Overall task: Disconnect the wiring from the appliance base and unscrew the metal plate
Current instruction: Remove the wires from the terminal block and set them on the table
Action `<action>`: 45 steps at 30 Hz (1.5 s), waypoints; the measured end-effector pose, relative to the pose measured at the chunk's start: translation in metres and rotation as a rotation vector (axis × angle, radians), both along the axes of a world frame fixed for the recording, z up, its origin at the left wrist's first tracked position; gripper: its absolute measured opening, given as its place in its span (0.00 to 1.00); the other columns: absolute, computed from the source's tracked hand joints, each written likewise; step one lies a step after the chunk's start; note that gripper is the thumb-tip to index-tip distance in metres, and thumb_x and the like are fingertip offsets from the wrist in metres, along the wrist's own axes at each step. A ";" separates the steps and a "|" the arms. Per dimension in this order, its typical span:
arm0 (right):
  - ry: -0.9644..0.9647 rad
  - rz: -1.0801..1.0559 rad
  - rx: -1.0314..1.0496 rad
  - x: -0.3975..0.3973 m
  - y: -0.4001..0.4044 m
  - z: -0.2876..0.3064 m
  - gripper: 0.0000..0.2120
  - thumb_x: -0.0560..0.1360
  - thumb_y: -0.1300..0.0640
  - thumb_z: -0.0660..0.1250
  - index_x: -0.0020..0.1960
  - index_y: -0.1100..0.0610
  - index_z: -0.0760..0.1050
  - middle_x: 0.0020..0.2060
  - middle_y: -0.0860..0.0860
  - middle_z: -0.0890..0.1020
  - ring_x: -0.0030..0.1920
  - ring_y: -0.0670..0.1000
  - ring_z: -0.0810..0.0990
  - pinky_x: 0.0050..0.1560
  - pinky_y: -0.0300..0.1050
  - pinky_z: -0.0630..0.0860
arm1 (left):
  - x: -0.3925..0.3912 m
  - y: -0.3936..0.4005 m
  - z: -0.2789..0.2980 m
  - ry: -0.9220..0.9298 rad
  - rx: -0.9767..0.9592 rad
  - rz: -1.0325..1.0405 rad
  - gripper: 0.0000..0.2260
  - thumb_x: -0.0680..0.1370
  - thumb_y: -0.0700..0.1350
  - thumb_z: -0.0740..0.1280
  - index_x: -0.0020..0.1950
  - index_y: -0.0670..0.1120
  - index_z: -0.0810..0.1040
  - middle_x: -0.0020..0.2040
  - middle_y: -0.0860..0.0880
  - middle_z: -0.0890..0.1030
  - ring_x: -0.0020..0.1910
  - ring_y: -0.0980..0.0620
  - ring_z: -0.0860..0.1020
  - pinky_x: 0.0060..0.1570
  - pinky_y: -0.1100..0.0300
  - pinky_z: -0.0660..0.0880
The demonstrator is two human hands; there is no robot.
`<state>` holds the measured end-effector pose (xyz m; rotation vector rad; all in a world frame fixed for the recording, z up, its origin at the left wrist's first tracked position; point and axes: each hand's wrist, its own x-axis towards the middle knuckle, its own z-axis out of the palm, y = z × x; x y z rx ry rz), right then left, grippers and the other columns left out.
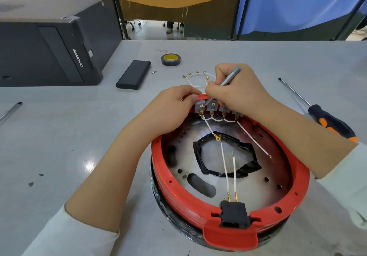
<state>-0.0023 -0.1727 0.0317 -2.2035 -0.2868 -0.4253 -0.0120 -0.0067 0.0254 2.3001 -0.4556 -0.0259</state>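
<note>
Appliance base [228, 176] sits near-centre on table [59, 136]. Left hand [170, 110] grips its far rim to steady it; right hand [234, 89] pinches small screwdriver [228, 80] pen-style, tip at far terminal row [218, 108], w/ white wires [224, 160] attached.

Left sleeve: a pale cream long fabric sleeve [79, 234], seen at the lower left of the frame, pushed up the forearm.
Right sleeve: a matching pale cream fabric sleeve [345, 178], seen at the right edge, likewise pushed back.
Hands: bare; no gloves are worn.
</note>
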 end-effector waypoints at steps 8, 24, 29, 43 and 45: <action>-0.073 0.042 -0.043 -0.004 0.002 -0.001 0.14 0.71 0.61 0.68 0.32 0.63 0.66 0.28 0.64 0.73 0.27 0.57 0.73 0.26 0.45 0.67 | 0.001 0.000 -0.001 -0.016 0.007 0.011 0.12 0.81 0.47 0.57 0.58 0.55 0.78 0.34 0.60 0.74 0.32 0.65 0.71 0.30 0.75 0.64; -0.032 0.007 -0.099 0.001 0.004 -0.003 0.17 0.68 0.60 0.66 0.28 0.53 0.59 0.24 0.46 0.62 0.26 0.45 0.62 0.28 0.39 0.59 | -0.001 -0.001 0.000 -0.021 0.025 0.003 0.11 0.81 0.47 0.57 0.57 0.56 0.77 0.42 0.58 0.77 0.40 0.60 0.73 0.35 0.75 0.65; -0.069 0.015 -0.019 0.000 0.002 -0.001 0.12 0.70 0.61 0.66 0.32 0.64 0.66 0.26 0.61 0.70 0.27 0.51 0.69 0.28 0.43 0.65 | -0.001 -0.001 -0.001 -0.013 0.011 -0.001 0.12 0.82 0.47 0.57 0.59 0.54 0.77 0.50 0.55 0.79 0.49 0.56 0.74 0.41 0.74 0.65; -0.114 0.083 -0.109 -0.002 0.004 -0.007 0.19 0.68 0.62 0.66 0.28 0.51 0.58 0.23 0.46 0.61 0.26 0.45 0.62 0.28 0.38 0.56 | 0.000 -0.001 -0.001 -0.034 0.034 0.000 0.11 0.81 0.47 0.57 0.57 0.56 0.77 0.41 0.57 0.76 0.40 0.59 0.73 0.34 0.75 0.64; -0.106 0.083 -0.197 -0.003 0.005 -0.009 0.20 0.68 0.61 0.66 0.27 0.51 0.57 0.21 0.46 0.62 0.26 0.45 0.63 0.27 0.39 0.56 | -0.001 -0.001 -0.001 -0.026 0.032 -0.010 0.12 0.81 0.47 0.56 0.58 0.56 0.77 0.46 0.57 0.78 0.45 0.58 0.73 0.38 0.74 0.65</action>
